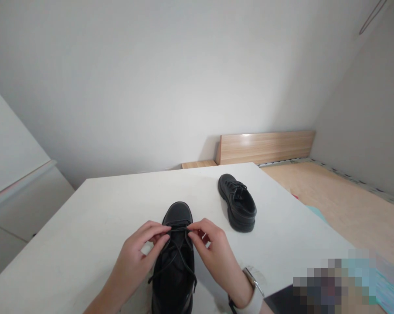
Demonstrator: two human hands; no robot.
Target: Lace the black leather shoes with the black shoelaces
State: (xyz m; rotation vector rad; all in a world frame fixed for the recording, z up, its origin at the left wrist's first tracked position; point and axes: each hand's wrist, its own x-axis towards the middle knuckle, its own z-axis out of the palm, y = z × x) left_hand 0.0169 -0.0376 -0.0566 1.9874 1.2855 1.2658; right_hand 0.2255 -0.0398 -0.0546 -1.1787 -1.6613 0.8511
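Note:
A black lace-up shoe [177, 213] stands on the white table in front of me, its toe pointing away. My left hand [144, 244] pinches the black shoelace [177, 245] at the left side of the eyelets, thumb and forefinger together. On the right side of the eyelets, my right hand [210, 244] pinches the lace in the same way. Two loose lace ends hang down over the shoe's opening and sides. The matching black shoe [238, 203] sits farther back to the right, its laces done up and apart from my hands.
The white table [118, 200] spreads around both shoes. Beyond its right edge lie a bed [314, 183] and its wooden headboard [265, 148]. A white cabinet [20, 196] stands at the left. Something pixelated [334, 283] covers the lower right, beside a dark object.

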